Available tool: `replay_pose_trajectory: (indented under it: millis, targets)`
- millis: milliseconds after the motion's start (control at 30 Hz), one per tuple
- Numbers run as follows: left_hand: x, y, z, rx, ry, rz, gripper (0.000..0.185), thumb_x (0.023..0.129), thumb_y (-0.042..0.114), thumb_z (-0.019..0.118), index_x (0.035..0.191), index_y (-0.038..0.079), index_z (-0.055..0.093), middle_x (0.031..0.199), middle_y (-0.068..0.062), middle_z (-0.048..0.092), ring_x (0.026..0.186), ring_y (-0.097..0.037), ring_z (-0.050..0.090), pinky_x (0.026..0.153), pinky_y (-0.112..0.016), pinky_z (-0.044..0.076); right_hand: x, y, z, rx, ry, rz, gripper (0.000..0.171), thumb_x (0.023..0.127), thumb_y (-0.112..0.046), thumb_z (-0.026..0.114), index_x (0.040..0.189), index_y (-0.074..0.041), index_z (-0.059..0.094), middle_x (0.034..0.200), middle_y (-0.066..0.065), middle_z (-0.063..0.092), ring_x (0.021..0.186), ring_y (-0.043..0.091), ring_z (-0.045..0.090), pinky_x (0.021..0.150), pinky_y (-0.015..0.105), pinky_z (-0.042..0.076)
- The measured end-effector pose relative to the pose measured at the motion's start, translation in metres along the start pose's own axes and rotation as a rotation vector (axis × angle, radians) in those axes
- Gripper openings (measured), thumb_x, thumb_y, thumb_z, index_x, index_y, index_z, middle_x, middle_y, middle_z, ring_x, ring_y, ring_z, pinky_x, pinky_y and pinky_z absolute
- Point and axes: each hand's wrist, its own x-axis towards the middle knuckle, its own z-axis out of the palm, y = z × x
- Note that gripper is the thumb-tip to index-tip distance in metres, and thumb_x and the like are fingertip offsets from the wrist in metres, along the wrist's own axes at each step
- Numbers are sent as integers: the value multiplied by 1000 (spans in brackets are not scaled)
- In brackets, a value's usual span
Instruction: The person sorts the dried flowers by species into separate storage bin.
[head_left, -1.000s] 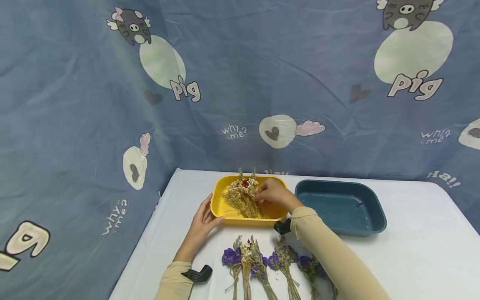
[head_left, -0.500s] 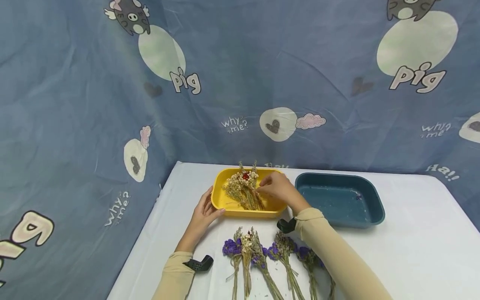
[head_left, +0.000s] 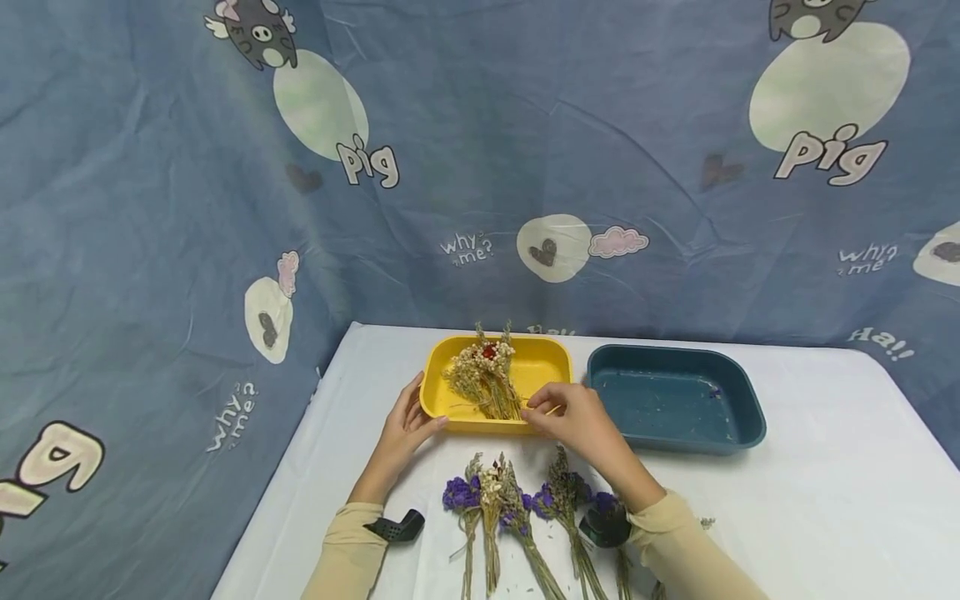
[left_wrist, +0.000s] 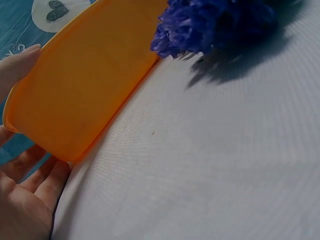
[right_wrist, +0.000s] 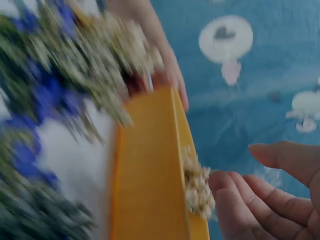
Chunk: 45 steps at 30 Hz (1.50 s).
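In the head view my left hand (head_left: 403, 423) grips the left front corner of the yellow tray (head_left: 551, 358), its thumb at the front rim and its fingers round the side. Inside that tray lies a bunch of dried flowers (head_left: 486, 375), cream with a red bloom, stems toward the front. My right hand (head_left: 573, 417) is over the tray's right front edge. The right wrist view shows its thumb and fingers apart, with nothing between them. On the table in front lie several dried bunches, among them a purple one (head_left: 461, 496) and a cream one (head_left: 491, 492).
A dark teal tray (head_left: 675, 442) stands right of the yellow one, with small flower scraps in it. White cloth (head_left: 825, 467) covers the table. A blue printed curtain (head_left: 420, 275) hangs behind and to the left.
My right hand has drawn back from the bunch in the yellow tray, toward the front right, and its fingers have let go of the stems. My left hand stays at the tray's corner.
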Motion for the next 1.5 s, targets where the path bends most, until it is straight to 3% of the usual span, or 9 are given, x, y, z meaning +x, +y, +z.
replay_pose_trajectory:
  millis: [167, 333, 533, 767, 1033, 1133, 1300, 1500]
  targets:
    - [-1, 2, 0, -3, 8, -21, 92, 93, 17, 79, 165, 29, 23, 167, -8, 32, 154, -29, 37, 118, -21, 40, -33, -6, 15, 36, -73, -49, 14, 94, -26, 78, 93, -12, 77, 82, 1, 78, 67, 15, 72, 59, 22, 59]
    - [0, 1, 0, -11, 5, -9, 93, 92, 16, 79, 165, 26, 23, 167, -10, 32, 154, -31, 36, 118, -22, 40, -56, -9, 31, 6, -148, -96, 9, 94, -25, 76, 88, -18, 78, 80, -6, 76, 68, 4, 69, 65, 18, 59]
    - [0, -1, 0, -16, -4, 0, 92, 93, 17, 79, 166, 25, 22, 167, -11, 31, 155, -32, 35, 118, -18, 39, -74, -9, 50, -41, -183, -149, 14, 91, -23, 79, 79, -17, 77, 71, -10, 73, 61, -7, 61, 60, 14, 56]
    - [-1, 0, -1, -30, -8, -7, 91, 94, 18, 78, 165, 28, 23, 168, -8, 31, 155, -28, 35, 117, -15, 38, -86, -10, 68, -173, -215, -141, 21, 90, -31, 80, 74, -18, 77, 64, -15, 69, 54, -10, 54, 56, 11, 50]
    - [0, -1, 0, -16, -1, 2, 91, 93, 16, 78, 165, 26, 23, 167, -9, 32, 154, -29, 36, 118, -18, 39, -87, -7, 84, -364, -148, -188, 29, 87, -38, 82, 66, -19, 75, 57, -13, 66, 47, -8, 46, 48, 11, 41]
    - [0, -1, 0, -3, 11, -3, 91, 93, 16, 78, 165, 25, 23, 167, -11, 32, 154, -31, 36, 121, -26, 38, -87, -5, 87, -413, -105, -189, 30, 84, -37, 83, 62, -21, 71, 55, -15, 62, 46, -5, 43, 47, 13, 38]
    - [0, -1, 1, 0, 18, -11, 91, 93, 17, 79, 165, 25, 24, 167, -11, 33, 155, -32, 35, 122, -30, 36, -85, -2, 90, -426, -90, -166, 31, 83, -32, 83, 58, -23, 65, 53, -17, 55, 47, -2, 40, 46, 16, 36]
    - [-2, 1, 0, -11, 10, -17, 91, 93, 19, 79, 165, 28, 24, 167, -9, 33, 155, -29, 36, 120, -23, 38, -84, 1, 93, -404, -80, -146, 31, 81, -27, 82, 57, -24, 62, 51, -18, 53, 45, -3, 39, 46, 15, 36]
